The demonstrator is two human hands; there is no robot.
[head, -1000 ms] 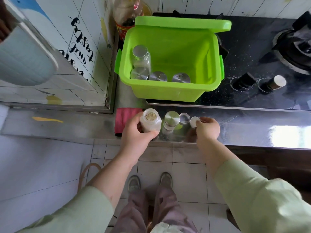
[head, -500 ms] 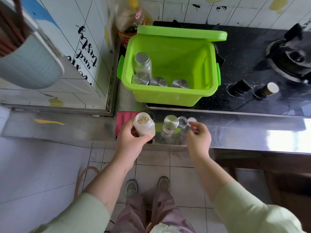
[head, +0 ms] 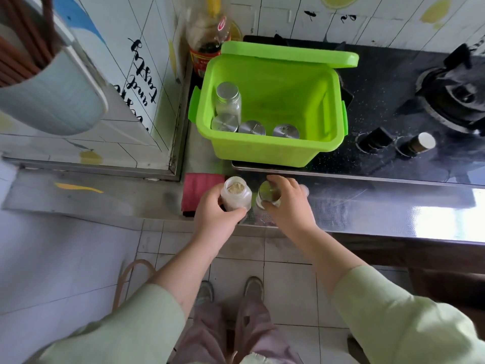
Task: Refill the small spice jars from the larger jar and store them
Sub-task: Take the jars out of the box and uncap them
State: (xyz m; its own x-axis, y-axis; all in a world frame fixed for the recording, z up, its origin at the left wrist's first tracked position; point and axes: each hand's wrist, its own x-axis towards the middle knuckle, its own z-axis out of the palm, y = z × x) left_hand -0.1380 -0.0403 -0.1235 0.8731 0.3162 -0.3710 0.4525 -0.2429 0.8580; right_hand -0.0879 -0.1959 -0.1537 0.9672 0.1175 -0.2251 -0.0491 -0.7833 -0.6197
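On the counter (head: 341, 206), hands grip two jars.

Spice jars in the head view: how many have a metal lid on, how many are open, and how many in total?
Jars with a metal lid inside the green bin: 4 (one upright, three more at)
Jar with a metal lid under the right hand: 1
Open jar with no lid, in the left hand: 1
Total: 6
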